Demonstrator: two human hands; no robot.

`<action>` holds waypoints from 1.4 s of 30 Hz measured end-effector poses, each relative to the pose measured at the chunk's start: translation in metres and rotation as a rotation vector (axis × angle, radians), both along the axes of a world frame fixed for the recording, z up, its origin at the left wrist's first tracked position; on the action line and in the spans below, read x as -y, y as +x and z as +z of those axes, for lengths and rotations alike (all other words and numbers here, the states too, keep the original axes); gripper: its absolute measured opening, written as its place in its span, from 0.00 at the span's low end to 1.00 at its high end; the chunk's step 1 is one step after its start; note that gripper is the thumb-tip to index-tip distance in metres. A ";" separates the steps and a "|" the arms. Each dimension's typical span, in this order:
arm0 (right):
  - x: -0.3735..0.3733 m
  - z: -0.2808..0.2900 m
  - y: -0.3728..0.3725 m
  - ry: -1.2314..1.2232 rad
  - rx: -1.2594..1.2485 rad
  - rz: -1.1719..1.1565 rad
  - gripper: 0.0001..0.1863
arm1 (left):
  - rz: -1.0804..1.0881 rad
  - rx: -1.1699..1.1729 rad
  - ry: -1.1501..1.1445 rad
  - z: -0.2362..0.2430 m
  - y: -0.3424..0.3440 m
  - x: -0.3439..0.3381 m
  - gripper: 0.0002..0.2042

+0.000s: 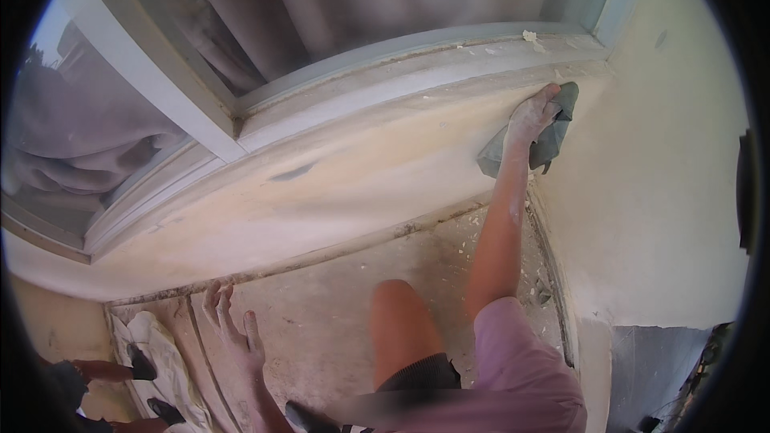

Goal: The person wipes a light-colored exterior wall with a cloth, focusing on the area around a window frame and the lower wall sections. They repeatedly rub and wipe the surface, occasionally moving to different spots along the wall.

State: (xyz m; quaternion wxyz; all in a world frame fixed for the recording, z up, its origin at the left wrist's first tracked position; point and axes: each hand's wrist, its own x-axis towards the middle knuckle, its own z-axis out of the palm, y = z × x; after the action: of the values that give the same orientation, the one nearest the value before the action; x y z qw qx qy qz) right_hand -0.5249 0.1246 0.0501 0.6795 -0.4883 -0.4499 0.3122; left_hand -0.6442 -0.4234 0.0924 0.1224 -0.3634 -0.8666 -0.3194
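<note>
High at the right, my right hand (531, 116) presses a crumpled grey-green sheet of sandpaper (491, 152) to the low cream wall (337, 180), close to its right corner and just under the window sill (513, 60). Its fingers are closed on the sheet, whose edges stick out on both sides. Pale dust coats this hand and forearm. At the lower left, my left hand (239, 335) is held over the floor, fingers spread, with nothing in it. A grey mark (293, 172) shows on the wall.
Behind the glass hang greyish curtains (305, 0). Flakes lie on the sill and along the floor (321, 313) beside the right wall (650, 176). Another person's legs (104, 370) and dark shoes are at the lower left, beside a pale cloth (164, 361).
</note>
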 end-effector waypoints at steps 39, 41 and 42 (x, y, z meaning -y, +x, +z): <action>0.034 -0.086 -0.012 0.270 0.319 0.065 0.27 | -0.392 -0.856 -0.778 0.004 -0.083 -0.125 0.58; -0.029 -0.076 0.004 0.163 0.117 0.056 0.28 | -0.475 -1.145 -0.711 -0.006 -0.121 -0.125 0.57; -0.063 -0.071 0.022 0.143 0.037 0.041 0.28 | -0.512 -1.126 -0.665 -0.017 -0.127 -0.131 0.57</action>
State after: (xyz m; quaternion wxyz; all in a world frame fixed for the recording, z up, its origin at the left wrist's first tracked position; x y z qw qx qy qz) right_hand -0.5028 0.1877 -0.0213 0.6975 -0.4348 -0.4936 0.2840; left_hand -0.7715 -0.2922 0.0751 0.3559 -0.6842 -0.6103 0.1808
